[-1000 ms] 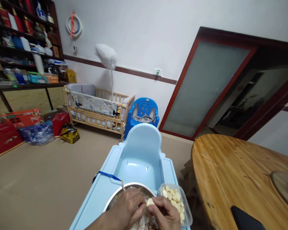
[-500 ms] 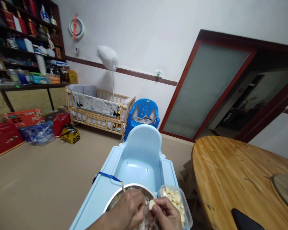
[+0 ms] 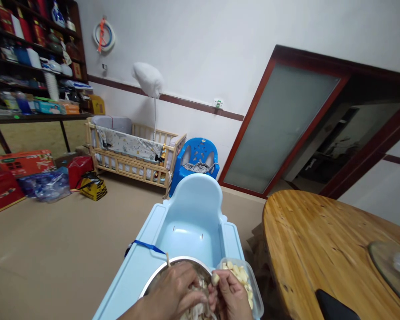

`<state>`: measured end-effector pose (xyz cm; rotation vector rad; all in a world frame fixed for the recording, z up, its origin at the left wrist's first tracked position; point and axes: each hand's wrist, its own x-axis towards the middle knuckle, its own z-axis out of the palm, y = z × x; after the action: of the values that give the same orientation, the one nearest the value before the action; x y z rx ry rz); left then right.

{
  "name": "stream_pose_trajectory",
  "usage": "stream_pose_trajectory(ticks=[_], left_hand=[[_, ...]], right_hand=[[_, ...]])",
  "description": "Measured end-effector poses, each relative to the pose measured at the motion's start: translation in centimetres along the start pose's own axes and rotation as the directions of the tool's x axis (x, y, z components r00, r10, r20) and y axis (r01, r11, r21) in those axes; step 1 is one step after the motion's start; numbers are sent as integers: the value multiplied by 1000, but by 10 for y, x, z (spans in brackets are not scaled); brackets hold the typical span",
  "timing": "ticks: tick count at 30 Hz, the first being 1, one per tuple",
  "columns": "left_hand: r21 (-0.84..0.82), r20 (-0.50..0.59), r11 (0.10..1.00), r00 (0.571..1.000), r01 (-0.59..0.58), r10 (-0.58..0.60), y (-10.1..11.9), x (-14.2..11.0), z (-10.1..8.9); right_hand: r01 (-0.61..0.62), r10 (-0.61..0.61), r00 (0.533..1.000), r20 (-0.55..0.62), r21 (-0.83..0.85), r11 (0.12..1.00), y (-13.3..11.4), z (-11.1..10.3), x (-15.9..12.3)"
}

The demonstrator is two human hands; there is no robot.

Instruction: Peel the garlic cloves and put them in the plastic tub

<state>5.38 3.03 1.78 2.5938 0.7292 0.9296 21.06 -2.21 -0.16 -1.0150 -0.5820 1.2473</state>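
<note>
At the bottom of the view, both my hands work over a metal bowl (image 3: 160, 275) that rests on the tray of a light blue high chair (image 3: 190, 222). My right hand (image 3: 231, 295) pinches a pale peeled garlic clove (image 3: 215, 279) between its fingertips. My left hand (image 3: 175, 295) is curled closed beside it, its fingers pulling at papery skins over the bowl. A clear plastic tub (image 3: 243, 278) with several peeled cloves sits right of the bowl, touching my right hand.
A round wooden table (image 3: 320, 249) stands to the right, with a glass turntable (image 3: 390, 266) and a dark object (image 3: 333, 306) near its edge. Behind the high chair are a blue plastic chair (image 3: 196, 155), a wooden crib (image 3: 133, 151), shelves and red boxes (image 3: 6, 173) on the floor.
The clove in my right hand has shifted a little rightward toward the plastic tub. The view has tilted slightly; both hands stay over the bowl.
</note>
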Motion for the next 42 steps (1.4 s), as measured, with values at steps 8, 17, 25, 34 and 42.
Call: stream_pose_trajectory(ticks=[8, 17, 25, 34, 42], left_hand=[[-109, -53, 994, 998, 16, -22, 3, -1, -1], [-139, -123, 987, 991, -75, 57, 4, 1, -3], [6, -81, 989, 986, -148, 148, 4, 0, -2], [138, -78, 978, 983, -155, 167, -4, -4, 12], [108, -149, 988, 980, -113, 129, -3, -1, 15]], right_hand=[[109, -121, 990, -65, -169, 980, 10, 4, -4], [170, -195, 978, -75, -259, 951, 8, 4, -5], [422, -453, 891, 39, -439, 793, 9, -1, -3], [438, -496, 868, 7, -481, 759, 13, 2, -6], [103, -127, 984, -127, -180, 978, 9, -1, -2]])
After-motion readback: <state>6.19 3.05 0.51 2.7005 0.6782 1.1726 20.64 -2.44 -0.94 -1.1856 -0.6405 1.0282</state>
